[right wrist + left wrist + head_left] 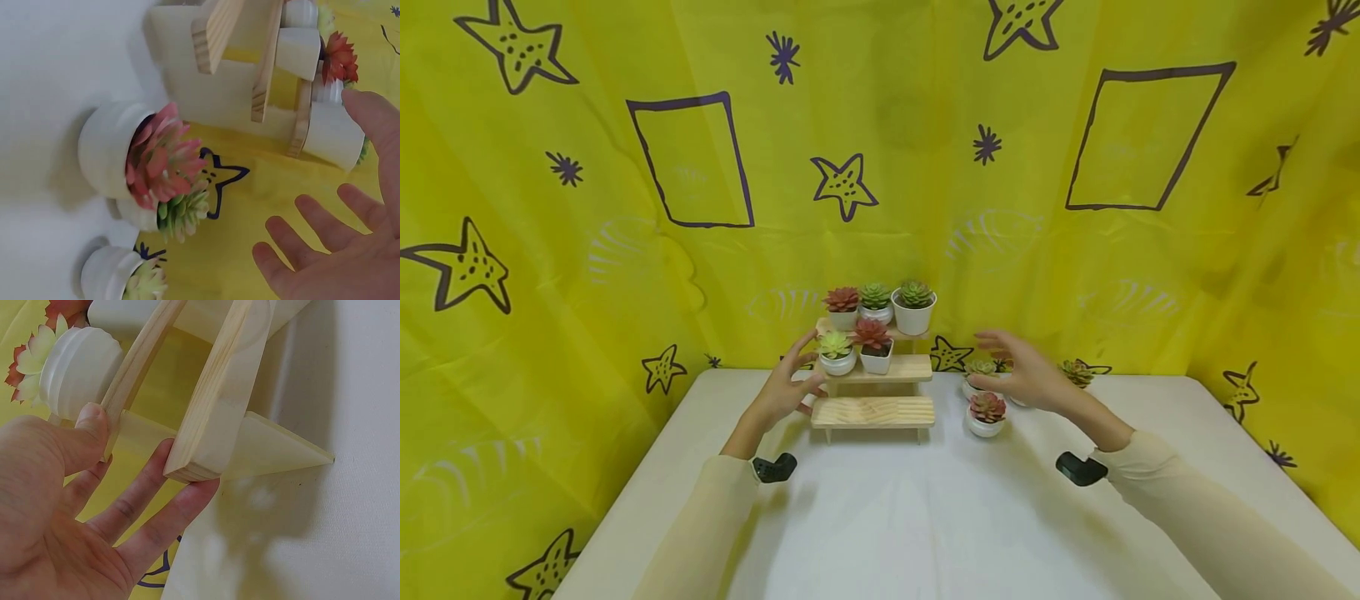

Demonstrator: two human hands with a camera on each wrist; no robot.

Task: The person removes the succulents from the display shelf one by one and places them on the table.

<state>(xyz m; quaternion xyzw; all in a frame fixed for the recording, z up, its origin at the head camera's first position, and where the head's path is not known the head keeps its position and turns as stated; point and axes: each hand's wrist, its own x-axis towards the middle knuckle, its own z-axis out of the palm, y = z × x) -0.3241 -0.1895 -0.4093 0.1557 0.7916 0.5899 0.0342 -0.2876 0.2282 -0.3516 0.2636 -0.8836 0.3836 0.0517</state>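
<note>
Wooden stand [872,412], three-stepped, sits toward the far side of the white table [880,517], and from where I'm standing the left hand [781,393] grasps its left end, thumb and fingertips on the ends of the steps. Along the far, top step run a red succulent [842,300], a green succulent [875,297] and a larger-potted succulent [914,296]; on the middle step, a pale succulent [836,344] sits left of a dark-red succulent [872,333]. Rightward, down on the table, are a grey-green succulent [979,368] and, nearer, a pink succulent [987,408]. Near them the right hand [1028,372] hangs with fingers parted, holding nothing. Farther right shows a brownish succulent [1077,372], partly hidden. I'd judge the arranging over halfway: five up, at least three left, none on the near step.
</note>
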